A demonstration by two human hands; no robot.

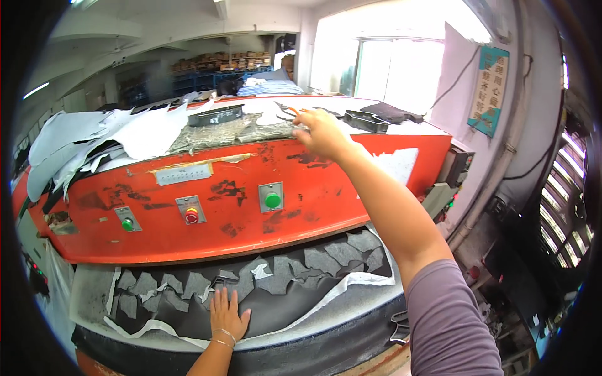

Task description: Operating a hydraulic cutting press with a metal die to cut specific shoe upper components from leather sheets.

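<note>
My left hand [229, 318] lies flat with fingers spread on a dark grey sheet of material [266, 308] that has a pale edge. Along the sheet's far side run ragged, cut-out gaps and loose scraps. My right hand [321, 133] is stretched over the top of the red machine [232, 188], its thumb apart from its fingers. The fingertips are at an orange-handled tool [292, 111], seemingly scissors; whether they touch it I cannot make out. A black cutting die [216, 116] sits left of this hand, and another cutting die [366, 121] sits to its right.
White sheets [147, 133] are heaped on the machine's left top. Its front carries a green button [272, 200], a red button [191, 215] and a second green button [127, 224]. A small metal die [400, 327] rests at the bed's right front. A wall with pipes stands right.
</note>
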